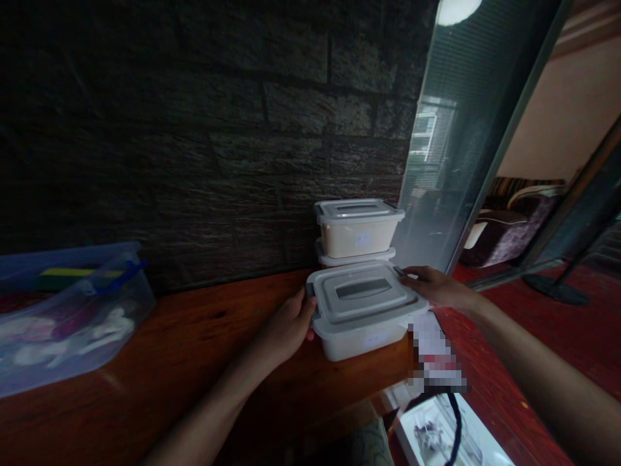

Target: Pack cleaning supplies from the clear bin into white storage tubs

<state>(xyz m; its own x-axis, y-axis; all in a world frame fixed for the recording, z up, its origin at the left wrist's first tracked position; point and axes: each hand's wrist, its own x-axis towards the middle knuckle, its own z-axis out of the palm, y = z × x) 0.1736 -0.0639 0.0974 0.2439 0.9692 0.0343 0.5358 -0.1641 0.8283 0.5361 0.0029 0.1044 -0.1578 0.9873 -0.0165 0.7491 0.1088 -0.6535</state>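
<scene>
A white lidded storage box with grey end clips and a grey lid handle is between my two hands, over the wooden table. My left hand grips its left end, thumb on the clip and fingers partly beneath the rim. At the far right corner, my right hand closes on the other end; its fingertips are partly hidden. Just behind stand two similar boxes stacked against the wall, the upper box with its lid on and a small label on its front. I cannot tell whether the held box rests on the table.
A clear blue-tinted plastic bin with mixed items stands on the table at left. A dark brick wall rises behind. At lower right are a blurred-out paper and a white open box; a glass panel is beyond.
</scene>
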